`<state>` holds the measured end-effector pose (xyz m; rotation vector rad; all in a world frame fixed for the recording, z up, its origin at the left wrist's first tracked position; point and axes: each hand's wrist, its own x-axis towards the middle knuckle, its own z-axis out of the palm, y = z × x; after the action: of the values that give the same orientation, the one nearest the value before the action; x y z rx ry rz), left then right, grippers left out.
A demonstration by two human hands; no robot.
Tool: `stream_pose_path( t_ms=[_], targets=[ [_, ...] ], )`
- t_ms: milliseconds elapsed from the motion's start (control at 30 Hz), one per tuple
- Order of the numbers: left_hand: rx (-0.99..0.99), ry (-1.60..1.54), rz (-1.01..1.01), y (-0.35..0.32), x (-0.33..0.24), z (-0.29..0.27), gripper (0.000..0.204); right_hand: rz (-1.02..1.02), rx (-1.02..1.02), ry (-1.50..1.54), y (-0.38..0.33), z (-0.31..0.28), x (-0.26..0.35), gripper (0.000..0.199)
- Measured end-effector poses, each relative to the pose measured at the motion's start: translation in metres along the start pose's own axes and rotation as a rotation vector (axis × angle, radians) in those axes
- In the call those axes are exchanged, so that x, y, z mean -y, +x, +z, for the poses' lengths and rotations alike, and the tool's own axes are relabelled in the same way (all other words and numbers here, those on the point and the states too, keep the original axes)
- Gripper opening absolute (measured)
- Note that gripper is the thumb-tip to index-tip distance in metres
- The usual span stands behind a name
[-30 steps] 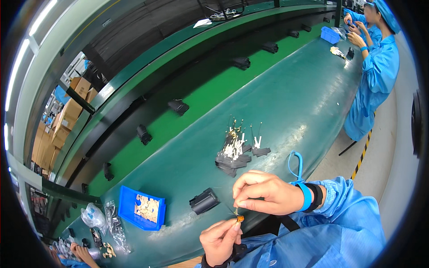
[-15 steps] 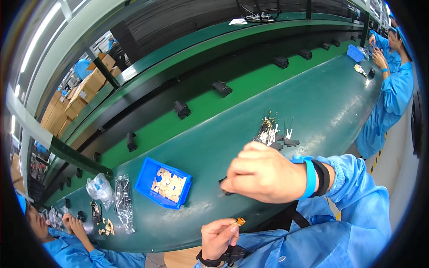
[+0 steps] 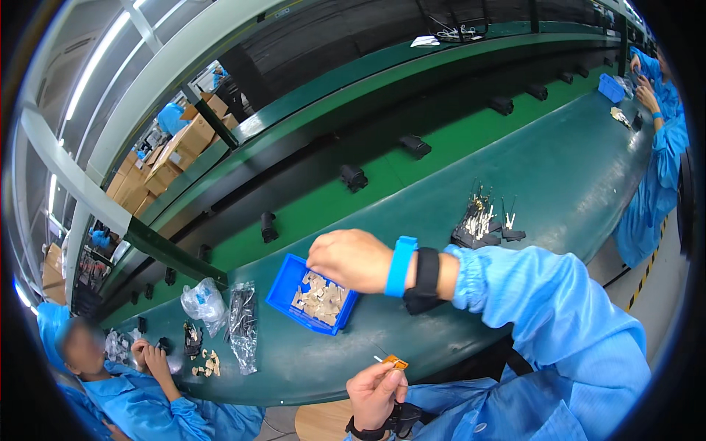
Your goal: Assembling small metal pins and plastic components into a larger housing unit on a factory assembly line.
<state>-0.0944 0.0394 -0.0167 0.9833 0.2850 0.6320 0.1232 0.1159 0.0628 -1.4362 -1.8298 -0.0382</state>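
Observation:
My left hand (image 3: pixel 373 393), low in the middle, pinches a small orange flat piece (image 3: pixel 397 361) with a thin white end sticking out. My right hand (image 3: pixel 354 259) is over the far right side of a blue plastic bin (image 3: pixel 278 298). Its fingers are curled downward and their tips are mostly hidden, so I cannot make out what they hold, if anything. Inside the bin lie many small tan flat pieces (image 3: pixel 322 300). A black part (image 3: pixel 423 303) lies on the green table, partly covered by my right wrist.
Beyond my right forearm lies a pile of black parts with white-tipped wires (image 3: pixel 478 224). Left of the bin are a clear bag of black strips (image 3: pixel 243 323) and a crumpled plastic bag (image 3: pixel 206 303). Black parts (image 3: pixel 354 178) line the green strip behind. Co-workers (image 3: pixel 136 397) sit on both sides.
My right hand has moved left, away from the black part, to the blue bin. My left hand still holds the orange piece. The whole view has shifted, with the scene sliding right.

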Motion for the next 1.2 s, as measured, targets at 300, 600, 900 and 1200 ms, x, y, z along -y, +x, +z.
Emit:
stream_pose_path(
  t_ms=[300,600,900,1200],
  targets=[
    [0.046,-0.222,0.091,0.023,0.003,0.019,0.028,0.343,0.222,0.693,-0.107,-0.079,0.030,0.018],
    [0.208,-0.157,-0.014,0.037,0.030,0.044,0.033,0.611,0.068,1.159,-0.182,-0.074,0.058,0.022],
    [0.136,-0.174,-0.145,0.043,0.028,0.075,0.040,0.528,-0.120,1.015,-0.197,-0.077,0.060,0.022],
    [0.087,0.175,-0.205,0.050,0.032,0.114,0.038,0.527,-0.375,0.647,-0.219,-0.091,0.068,0.016]
  ],
)
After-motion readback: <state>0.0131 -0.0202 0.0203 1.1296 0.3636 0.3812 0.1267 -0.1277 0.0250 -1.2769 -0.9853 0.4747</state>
